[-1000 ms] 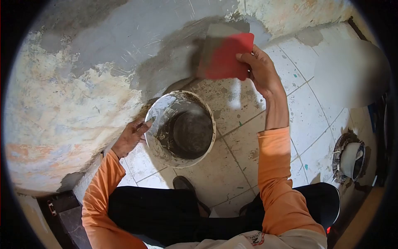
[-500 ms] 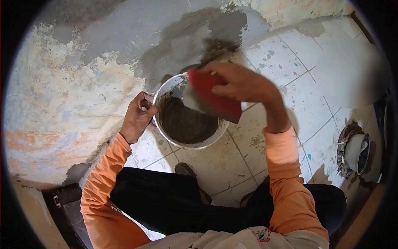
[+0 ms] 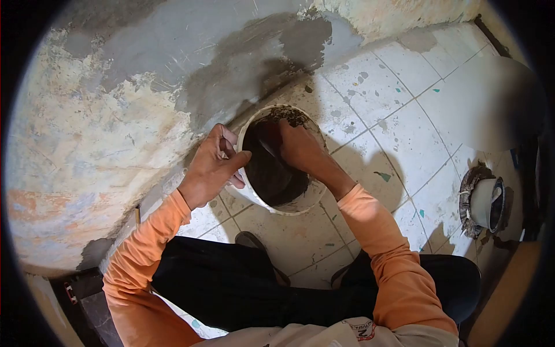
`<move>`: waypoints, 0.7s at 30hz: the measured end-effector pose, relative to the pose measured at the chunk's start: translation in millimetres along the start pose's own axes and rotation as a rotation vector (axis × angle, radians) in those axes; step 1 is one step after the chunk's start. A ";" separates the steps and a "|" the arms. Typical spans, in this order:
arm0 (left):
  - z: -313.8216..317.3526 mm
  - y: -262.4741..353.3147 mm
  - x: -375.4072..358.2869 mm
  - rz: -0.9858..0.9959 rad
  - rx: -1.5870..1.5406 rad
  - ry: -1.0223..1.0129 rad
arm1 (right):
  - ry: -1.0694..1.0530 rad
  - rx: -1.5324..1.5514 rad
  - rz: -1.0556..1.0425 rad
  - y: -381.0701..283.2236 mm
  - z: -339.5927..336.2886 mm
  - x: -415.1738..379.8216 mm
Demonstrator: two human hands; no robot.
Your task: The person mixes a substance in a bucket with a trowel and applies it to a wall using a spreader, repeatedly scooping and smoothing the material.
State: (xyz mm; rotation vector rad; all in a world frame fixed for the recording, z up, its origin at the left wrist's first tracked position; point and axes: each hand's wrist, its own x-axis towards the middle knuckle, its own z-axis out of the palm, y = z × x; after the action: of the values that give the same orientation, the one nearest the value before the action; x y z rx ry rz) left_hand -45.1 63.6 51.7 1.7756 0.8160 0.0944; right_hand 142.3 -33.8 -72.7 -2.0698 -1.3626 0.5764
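A white bucket (image 3: 292, 208) with dark grey wet mortar (image 3: 272, 176) in it stands tilted on the tiled floor in front of me. My left hand (image 3: 215, 165) grips its left rim, thumb over the edge and fingers outside. My right hand (image 3: 300, 149) is down inside the bucket, closed round the dark red tool (image 3: 267, 134), which is in shadow against the mortar. The tool's blade cannot be made out. More mortar clings to the inner wall at the far side.
A wall (image 3: 115, 144) with grey patches and peeling paint runs along the left and far side. White floor tiles (image 3: 416, 139) carry splashes. At the right a white container (image 3: 484, 202) lies beside a dark ring. A blurred pale round shape covers the upper right.
My right hand has gone from above the rim down into the bucket with the red tool. The bucket has shifted slightly right and tilted, with my left hand still on its rim.
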 end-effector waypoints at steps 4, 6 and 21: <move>18.2 15.9 2.9 -0.051 -0.045 -0.007 | -0.010 0.001 0.055 9.1 15.8 -4.4; 25.0 21.1 4.5 -0.068 -0.091 -0.019 | -0.014 0.023 0.119 12.9 19.1 -3.8; 38.7 25.8 11.2 -0.062 -0.154 -0.044 | -0.505 1.200 0.495 67.2 7.2 -4.2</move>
State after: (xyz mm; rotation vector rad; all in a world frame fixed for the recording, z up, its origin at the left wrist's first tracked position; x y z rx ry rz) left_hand -7.1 35.0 56.0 1.6015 0.8096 0.0753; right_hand 181.1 -56.3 -123.6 -1.2161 -0.3998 1.6953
